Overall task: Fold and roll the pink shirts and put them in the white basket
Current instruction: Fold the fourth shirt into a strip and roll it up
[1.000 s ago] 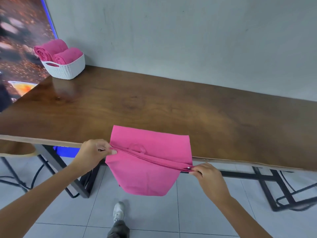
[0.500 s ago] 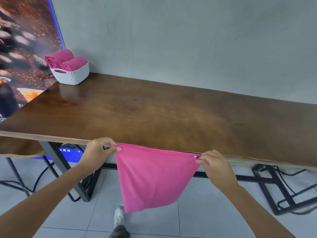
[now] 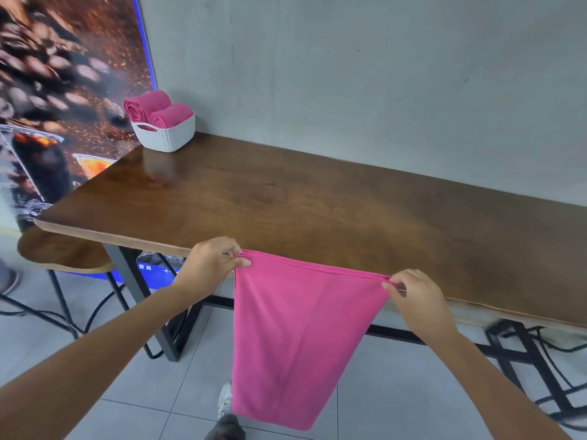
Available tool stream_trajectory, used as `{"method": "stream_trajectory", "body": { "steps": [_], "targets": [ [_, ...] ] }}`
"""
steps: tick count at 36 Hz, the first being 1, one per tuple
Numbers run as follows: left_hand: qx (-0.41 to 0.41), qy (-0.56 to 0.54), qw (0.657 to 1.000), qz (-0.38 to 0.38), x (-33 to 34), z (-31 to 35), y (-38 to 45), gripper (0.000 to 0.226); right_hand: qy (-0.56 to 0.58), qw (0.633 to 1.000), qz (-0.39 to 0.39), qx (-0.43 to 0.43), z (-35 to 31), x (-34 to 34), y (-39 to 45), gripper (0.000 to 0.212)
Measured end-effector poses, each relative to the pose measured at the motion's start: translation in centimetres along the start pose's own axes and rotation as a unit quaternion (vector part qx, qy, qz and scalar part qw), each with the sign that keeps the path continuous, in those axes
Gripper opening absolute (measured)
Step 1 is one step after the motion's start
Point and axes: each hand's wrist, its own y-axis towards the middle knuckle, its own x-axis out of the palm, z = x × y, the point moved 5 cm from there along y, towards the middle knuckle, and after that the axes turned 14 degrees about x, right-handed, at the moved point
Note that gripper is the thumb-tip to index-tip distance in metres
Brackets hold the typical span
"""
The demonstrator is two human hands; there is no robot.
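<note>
A folded pink shirt (image 3: 295,338) hangs in the air in front of the table's near edge, its lower end down by the floor. My left hand (image 3: 211,262) pinches its top left corner and my right hand (image 3: 413,296) pinches its top right corner, so the top edge is stretched between them. At the far left corner of the wooden table (image 3: 317,211) stands the white basket (image 3: 168,136) with two rolled pink shirts (image 3: 158,111) in it.
A grey wall runs behind the table, and a coffee poster covers the left side. A round wooden stool (image 3: 60,252) stands under the table's left end. Black metal table legs and frames (image 3: 524,360) stand on the tiled floor. My shoe (image 3: 225,404) shows below the shirt.
The shirt lay half on the table's edge a second ago. Both hands have lifted it off, and it now hangs free, drawn out longer below them.
</note>
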Motion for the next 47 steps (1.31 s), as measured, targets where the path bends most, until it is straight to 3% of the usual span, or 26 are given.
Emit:
{"method": "stream_trajectory", "body": {
  "steps": [11,21,26,28,36,40,47],
  "targets": [
    [-0.027,-0.017,0.999,-0.017,0.7,-1.0,-0.6,0.02,0.049,0.998,-0.021,0.03,-0.3,1.7,0.9,0.017],
    [-0.147,-0.058,0.987,0.023,2.1,-3.2,-0.7,0.025,0.084,0.993,-0.05,0.061,-0.6,4.5,0.9,0.012],
    [-0.215,-0.085,0.971,0.056,3.1,-5.1,-0.1,0.022,0.106,0.991,-0.019,0.084,-1.0,5.4,1.9,0.003],
    [-0.229,-0.084,0.968,0.059,3.7,-5.9,0.4,0.012,0.112,0.99,-0.004,0.088,-1.5,5.5,2.6,0.009],
    [-0.185,0.017,0.982,0.036,5.4,-8.1,2.8,0.016,0.183,0.965,-0.009,0.188,-0.4,7.9,5.9,0.018],
    [-0.174,0.092,0.98,0.02,5.8,-8.7,3.2,0.015,0.137,0.971,0.001,0.195,0.8,9.1,7.1,0.017],
    [-0.171,0.113,0.979,0.009,6.1,-10.3,4.6,0.021,0.103,0.969,0.0,0.224,1.0,9.7,8.7,0.013]
  ]
}}
